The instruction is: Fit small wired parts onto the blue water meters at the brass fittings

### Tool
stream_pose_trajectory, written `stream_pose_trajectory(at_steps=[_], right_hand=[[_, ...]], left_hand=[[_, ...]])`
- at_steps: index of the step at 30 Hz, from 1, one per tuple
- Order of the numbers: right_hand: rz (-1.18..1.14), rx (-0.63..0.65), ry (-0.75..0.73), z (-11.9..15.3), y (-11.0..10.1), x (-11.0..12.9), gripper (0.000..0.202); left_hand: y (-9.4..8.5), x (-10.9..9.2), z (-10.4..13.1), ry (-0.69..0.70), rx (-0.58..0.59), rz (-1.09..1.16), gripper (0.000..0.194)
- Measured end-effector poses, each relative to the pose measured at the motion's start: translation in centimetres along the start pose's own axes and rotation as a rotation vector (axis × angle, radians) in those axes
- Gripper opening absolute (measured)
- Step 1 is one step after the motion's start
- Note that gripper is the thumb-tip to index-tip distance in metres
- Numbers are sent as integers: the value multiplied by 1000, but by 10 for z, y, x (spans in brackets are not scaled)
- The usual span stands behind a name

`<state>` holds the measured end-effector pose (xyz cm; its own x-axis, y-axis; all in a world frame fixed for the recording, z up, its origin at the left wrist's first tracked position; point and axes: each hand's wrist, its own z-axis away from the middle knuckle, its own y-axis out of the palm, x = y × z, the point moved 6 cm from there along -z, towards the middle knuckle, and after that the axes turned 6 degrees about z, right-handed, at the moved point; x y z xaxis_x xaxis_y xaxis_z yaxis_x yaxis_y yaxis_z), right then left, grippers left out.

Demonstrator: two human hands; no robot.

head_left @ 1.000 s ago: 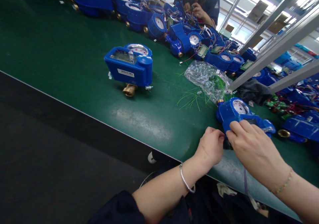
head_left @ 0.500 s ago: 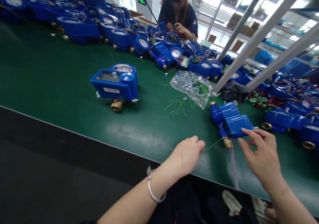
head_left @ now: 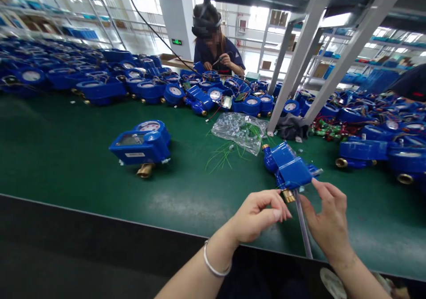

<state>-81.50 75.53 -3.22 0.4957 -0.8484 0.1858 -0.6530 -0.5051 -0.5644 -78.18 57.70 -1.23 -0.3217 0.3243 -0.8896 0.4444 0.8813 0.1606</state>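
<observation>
A blue water meter (head_left: 293, 171) lies on its side on the green bench, its brass threaded end (head_left: 289, 196) towards me. Beside that end is my left hand (head_left: 261, 214), fingers loosely bent and thumb apart from them; I make out no wire in it. A thin green seal wire (head_left: 282, 185) shows faintly by the brass end. My right hand (head_left: 328, 212) has its fingers apart, with the fingertips touching the near right corner of the meter's housing and the thumb lower, near the brass end. Farther left, a second blue meter (head_left: 141, 146) stands with its display facing up.
Behind the meter lies a clear plastic bag (head_left: 238, 130) of small seals, with loose green wires (head_left: 221, 157) in front. Grey metal posts (head_left: 293, 64) rise beside a dark cloth (head_left: 291, 128). Rows of blue meters (head_left: 153, 90) line the back, where another person (head_left: 216, 46) works.
My left hand has moved right to the brass end; the wire stretched from it no longer shows clearly. My right hand's fingers have spread wider at the meter's corner. The head view has tilted up.
</observation>
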Motion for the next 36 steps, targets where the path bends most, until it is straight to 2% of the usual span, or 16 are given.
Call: stream_pose_trajectory(at_steps=[3,5,6,8,11,13,21,25,36], right_hand=[[102,91,-280,-10,6,6,45],[6,112,-307,-13,6,5,42],[-54,99,-250,-14,4,2,40],[-225,82,-7,-13,0,-7,35],[-607,179,393,-6,5,-17,27],[-815,250,504,-5,9,-15,19],[-1348,242,632,-7,19,-21,17],[-1380,212,633,-6,19,-19,16],[-1343,212,683,-3,19,-16,18]], left_hand=[[-3,14,-11,-23,-160,33,24],[-3,19,-15,-41,-245,2,23],[-2,20,-16,-38,-274,-15,22],[-1,22,-17,-25,-303,-67,26],[4,23,-19,-34,-291,-183,31],[8,22,-23,-62,-269,-281,22],[22,7,-38,-50,-288,-579,14],[22,8,-38,-67,-337,-612,12],[22,9,-38,-83,-347,-610,7]])
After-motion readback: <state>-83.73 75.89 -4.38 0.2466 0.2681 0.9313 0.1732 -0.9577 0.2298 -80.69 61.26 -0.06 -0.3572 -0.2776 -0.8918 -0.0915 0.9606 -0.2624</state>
